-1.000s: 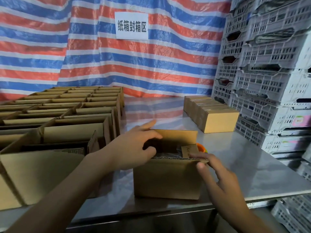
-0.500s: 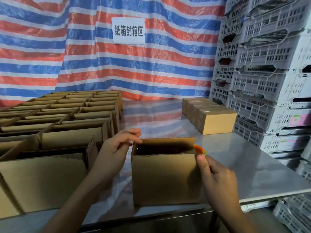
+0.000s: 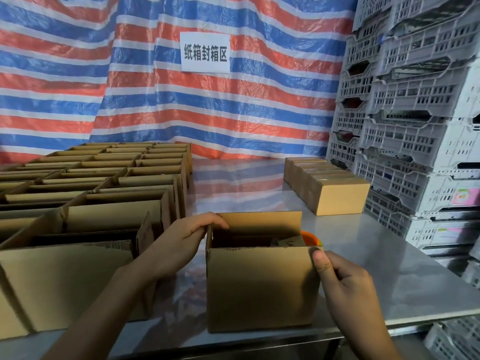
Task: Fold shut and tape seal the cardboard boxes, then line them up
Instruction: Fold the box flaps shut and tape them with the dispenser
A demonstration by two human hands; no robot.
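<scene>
The left hand (image 3: 181,242) curls its fingers over the left top edge of the box (image 3: 259,289). This looks like a grip on the side flap, to steady the box and be ready to press that flap in. The right hand (image 3: 345,287) clasps the near right corner, thumb flat on the near face and fingers wrapped round the right side, so the box is held square from both ends.

The box stands at the near edge of the table (image 3: 384,258), right in front of the person. Its top is open, and the far flap (image 3: 259,222) stands upright. Folding seems only just begun, and no tape is on it.

Just behind its right corner an orange object (image 3: 310,239) peeks out, mostly hidden. It may be the tape, kept within reach.

The open boxes (image 3: 104,201) are packed in rows on the left, waiting their turn. The sealed boxes (image 3: 335,193) sit far right in one line, beside the crates (image 3: 415,131), likely the row this one joins.
</scene>
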